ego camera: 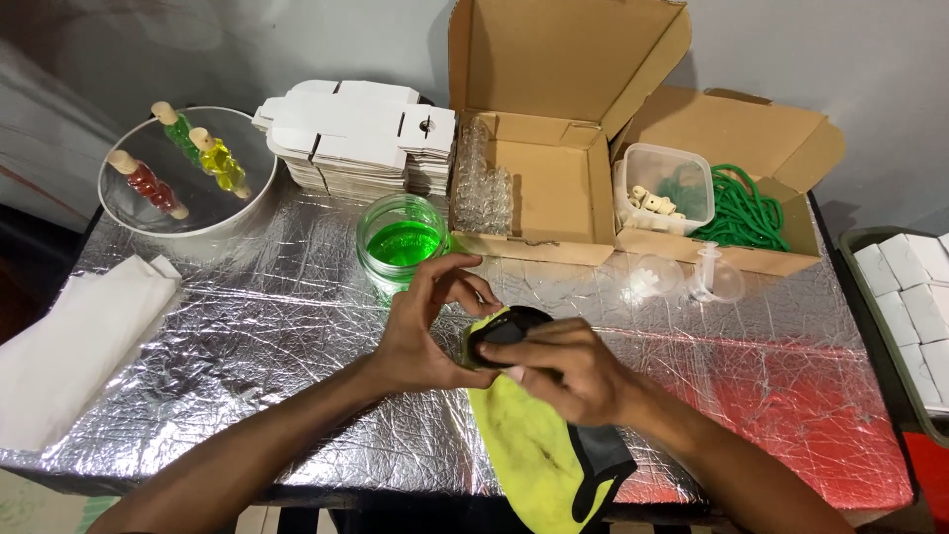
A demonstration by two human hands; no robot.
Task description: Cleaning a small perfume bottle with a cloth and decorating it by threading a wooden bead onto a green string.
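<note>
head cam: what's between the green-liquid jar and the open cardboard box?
A cluster of small clear glass bottles stands between the jar and the open box, against the box's left side, in the head view.

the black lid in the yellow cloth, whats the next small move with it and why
Probably turn the black lid a little inside the yellow cloth and wipe its other side. The right hand presses the cloth over it, the left hand pinches its edge, and the jar of green liquid stands open behind.

Foil-covered table, green-liquid jar, cardboard boxes, white cloth
</note>
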